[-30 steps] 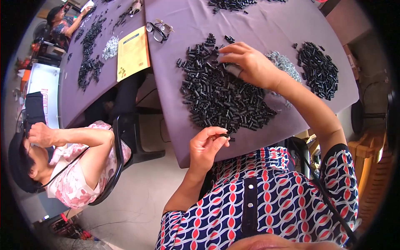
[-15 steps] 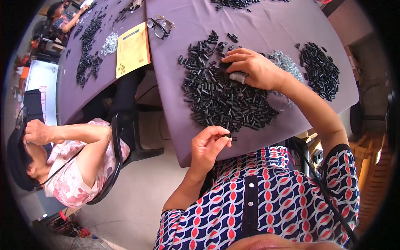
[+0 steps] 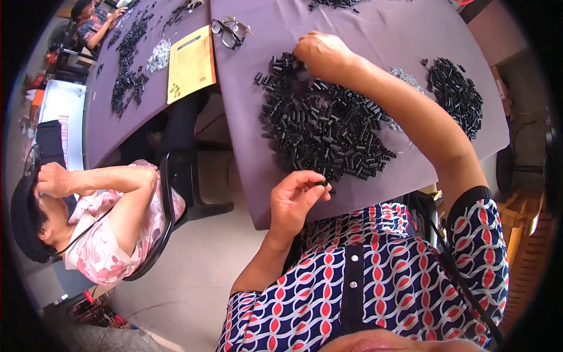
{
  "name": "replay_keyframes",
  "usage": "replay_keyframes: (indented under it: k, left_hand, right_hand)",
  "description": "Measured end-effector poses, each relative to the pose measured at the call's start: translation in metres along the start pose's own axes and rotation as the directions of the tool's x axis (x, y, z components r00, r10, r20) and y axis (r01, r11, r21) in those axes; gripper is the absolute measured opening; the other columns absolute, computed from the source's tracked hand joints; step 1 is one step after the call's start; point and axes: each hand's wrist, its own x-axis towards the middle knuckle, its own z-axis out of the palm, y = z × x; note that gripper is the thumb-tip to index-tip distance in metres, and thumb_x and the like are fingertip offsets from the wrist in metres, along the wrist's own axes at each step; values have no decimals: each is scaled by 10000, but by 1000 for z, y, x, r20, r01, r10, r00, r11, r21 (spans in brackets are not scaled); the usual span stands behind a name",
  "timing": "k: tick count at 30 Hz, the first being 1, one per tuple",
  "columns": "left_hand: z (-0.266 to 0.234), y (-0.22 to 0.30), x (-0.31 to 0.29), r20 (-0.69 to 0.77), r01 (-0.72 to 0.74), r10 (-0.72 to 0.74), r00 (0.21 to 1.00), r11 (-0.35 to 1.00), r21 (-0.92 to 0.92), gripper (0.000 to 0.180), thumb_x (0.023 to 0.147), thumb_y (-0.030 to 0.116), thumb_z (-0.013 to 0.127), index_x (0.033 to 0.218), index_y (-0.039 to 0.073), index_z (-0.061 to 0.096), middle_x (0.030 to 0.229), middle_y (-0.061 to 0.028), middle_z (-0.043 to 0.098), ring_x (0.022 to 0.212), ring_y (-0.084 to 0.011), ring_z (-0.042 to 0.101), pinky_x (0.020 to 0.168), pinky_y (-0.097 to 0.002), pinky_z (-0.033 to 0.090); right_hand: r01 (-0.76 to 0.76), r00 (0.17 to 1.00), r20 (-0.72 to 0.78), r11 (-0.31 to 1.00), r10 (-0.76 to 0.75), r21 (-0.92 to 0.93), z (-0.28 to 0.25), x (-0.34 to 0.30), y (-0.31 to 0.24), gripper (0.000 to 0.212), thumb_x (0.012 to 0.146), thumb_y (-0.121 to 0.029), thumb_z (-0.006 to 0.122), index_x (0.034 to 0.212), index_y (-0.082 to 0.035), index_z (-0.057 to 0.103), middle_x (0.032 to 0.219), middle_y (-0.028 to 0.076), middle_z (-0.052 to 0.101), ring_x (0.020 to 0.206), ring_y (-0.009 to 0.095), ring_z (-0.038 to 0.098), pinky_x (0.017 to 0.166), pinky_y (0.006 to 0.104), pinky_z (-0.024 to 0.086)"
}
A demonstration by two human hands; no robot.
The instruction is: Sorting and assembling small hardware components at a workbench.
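Observation:
Small black tube-shaped pieces (image 3: 328,126) lie in a wide, loose heap on the table before me. At the heap's near edge my left hand (image 3: 293,202) is closed in a pinch, with a small black piece (image 3: 321,183) between thumb and forefinger. My right hand (image 3: 324,54) reaches over to the heap's far left edge. Its fingers are curled down and pressed together against the black pieces there. The fingertips and thumb are hidden, so what they hold, if anything, does not show.
A mauve cloth covers the table (image 3: 267,202). Shiny silvery parts (image 3: 406,79) lie partly behind my right forearm, with another black heap (image 3: 454,97) farther right. At left are a yellow booklet (image 3: 190,64), eyeglasses (image 3: 231,32) and a seated person (image 3: 111,217).
My right hand has moved from the heap's upper right to its far left edge, its fingers now curled. My left hand keeps its pinch in nearly the same place.

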Motion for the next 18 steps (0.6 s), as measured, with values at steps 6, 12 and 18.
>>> replay_keyframes:
  k: [6,12,18]
  left_hand:
    - [-2,-3,10,-13,18,-20,1000,994,-103,162,972,50,575,1107,-25,625,936,-120,704,786,-166,659,780,-293,541]
    - [2,1,10,-74,4,-27,997,953,-301,177,981,119,597,1108,-1,631,911,-105,693,770,-169,640,741,-292,523]
    - [24,2,8,28,72,-66,997,931,-358,195,958,86,623,1129,-8,623,948,-113,701,792,-176,657,760,-302,534]
  right_hand:
    - [12,997,-79,1000,-14,-29,11,-3,19,184,702,-65,651,886,-48,645,882,125,682,932,342,650,815,441,541]
    - [-36,986,-120,858,113,513,-39,-66,-13,206,741,-42,643,932,7,584,812,144,661,773,314,645,724,409,506]
    - [-230,973,207,372,103,899,-72,-156,-59,161,830,58,660,985,26,631,897,39,652,844,108,621,791,270,515]
